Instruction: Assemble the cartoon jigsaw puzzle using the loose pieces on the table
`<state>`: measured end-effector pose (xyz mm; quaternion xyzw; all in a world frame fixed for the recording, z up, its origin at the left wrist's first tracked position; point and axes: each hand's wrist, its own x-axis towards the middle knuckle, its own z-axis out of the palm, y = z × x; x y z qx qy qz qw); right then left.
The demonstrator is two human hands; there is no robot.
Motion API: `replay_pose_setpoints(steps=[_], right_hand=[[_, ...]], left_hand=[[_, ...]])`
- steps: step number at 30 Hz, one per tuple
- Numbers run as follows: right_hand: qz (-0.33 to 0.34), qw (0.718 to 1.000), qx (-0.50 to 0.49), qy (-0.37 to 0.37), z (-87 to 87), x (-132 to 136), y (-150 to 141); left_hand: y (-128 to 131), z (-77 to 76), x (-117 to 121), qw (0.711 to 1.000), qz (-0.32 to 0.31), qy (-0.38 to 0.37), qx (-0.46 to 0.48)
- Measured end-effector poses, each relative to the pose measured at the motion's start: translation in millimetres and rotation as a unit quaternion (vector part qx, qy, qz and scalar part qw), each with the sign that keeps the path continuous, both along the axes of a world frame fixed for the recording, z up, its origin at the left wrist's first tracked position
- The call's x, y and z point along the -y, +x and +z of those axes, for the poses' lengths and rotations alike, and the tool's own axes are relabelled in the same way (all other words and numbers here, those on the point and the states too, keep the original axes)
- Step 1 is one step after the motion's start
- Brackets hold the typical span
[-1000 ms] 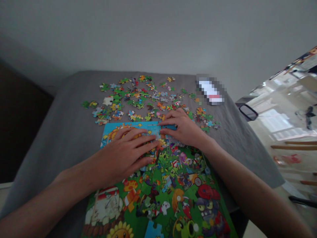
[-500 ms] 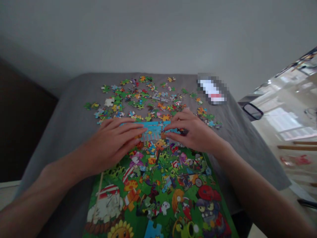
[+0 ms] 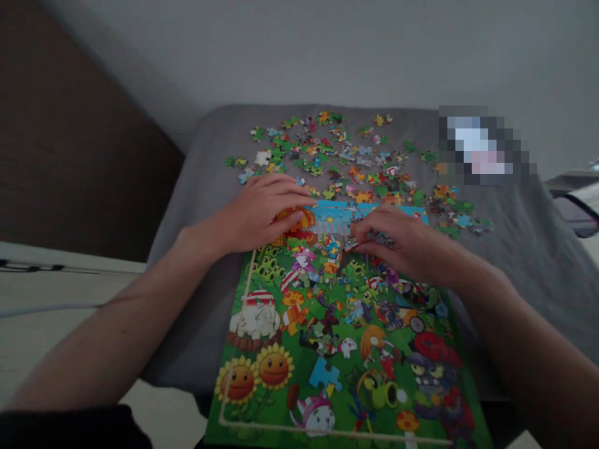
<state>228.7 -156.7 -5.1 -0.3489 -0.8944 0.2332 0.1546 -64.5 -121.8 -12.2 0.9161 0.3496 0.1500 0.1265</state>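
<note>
A colourful cartoon jigsaw puzzle (image 3: 276, 430) lies before me, its lower part a green printed board. My left hand (image 3: 266, 209) rests flat on the upper left corner, fingers stretched out and holding nothing. Over the upper middle, my right hand (image 3: 397, 237) is closed, thumb and index finger pinched on a puzzle piece (image 3: 350, 247) that is mostly hidden. A small brownish-grey patch shows beside these fingertips. Between the hands runs a light-blue strip of joined pieces (image 3: 330, 212). One loose blue piece (image 3: 324, 374) lies on the lower part of the board.
Many loose puzzle pieces (image 3: 313, 149) are scattered behind the puzzle on the grey cloth-covered table (image 3: 196, 187). A blurred-out phone-like object (image 3: 477, 146) lies at the back right. A wall (image 3: 327, 56) rises behind the table.
My view has swung left and down, so the lower puzzle edge shows. My right hand has shifted slightly towards me, and the orange sunflower face near its fingertips no longer shows.
</note>
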Motion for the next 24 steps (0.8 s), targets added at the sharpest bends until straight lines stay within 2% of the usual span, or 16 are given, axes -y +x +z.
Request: replay_pose_setpoints(steps=[4, 7, 11, 15, 19, 24], right_hand=[[0.01, 0.995, -0.079, -0.056, 7.8, 8.3, -4.8], [0.064, 0.985, -0.121, -0.109, 15.7, 22.4, -21.6], [0.146, 0.968, -0.087, -0.184, 24.8, 49.5, -55.7], [0.188, 0.954, -0.05, -0.229, 27.8, 71.5, -83.8], [0.206, 0.948, -0.013, -0.241, 26.1, 84.0, -98.7], [0.202, 0.958, 0.025, -0.202, 24.4, 97.2, -110.6]], left_hand=[[0.9, 0.1, -0.1, 1.0, -0.008, 0.011, 0.016], [2.0, -2.7, -0.7, 0.999, -0.02, 0.021, 0.032], [4.4, -8.2, 0.1, 0.998, -0.026, 0.028, 0.04], [7.9, -10.4, 3.0, 0.999, -0.026, 0.027, 0.039], [9.6, -10.5, 3.8, 0.998, -0.031, 0.026, 0.045], [9.2, -11.0, 3.3, 0.997, -0.037, 0.023, 0.059]])
